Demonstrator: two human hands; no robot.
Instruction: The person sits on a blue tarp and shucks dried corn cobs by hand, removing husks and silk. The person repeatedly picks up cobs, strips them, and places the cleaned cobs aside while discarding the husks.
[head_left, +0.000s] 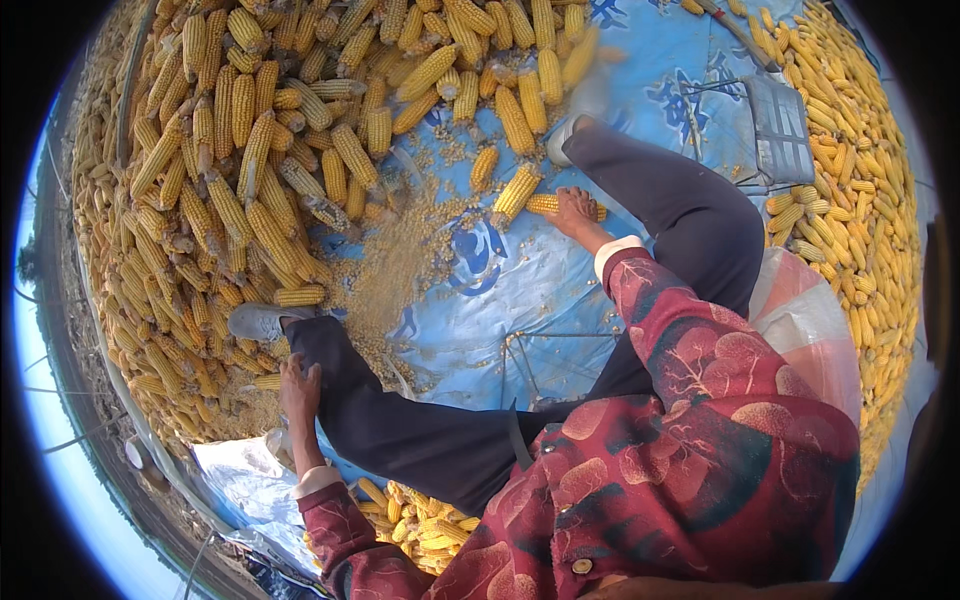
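Note:
My right hand (576, 213) is closed around a yellow corn cob (541, 203), low over the blue tarp (487, 300). Another cob (517, 189) lies just left of it. Beside my left lower leg is my left hand (300, 384), its fingers apart and nothing visibly held; a cob (267, 382) lies against its outer edge, contact unclear. Past my right shoe, a motion-blurred cob (581, 57) shows at the heap's edge. A large heap of husked corn cobs (247, 112) fills the upper left, with loose kernels (390, 262) scattered between my feet.
A low folding stool (781, 131) stands at the upper right, near a wooden handle (742, 34). More cobs (877, 247) lie along the right side, and others (431, 525) below my left leg. White plastic sheeting (247, 472) lies at the lower left.

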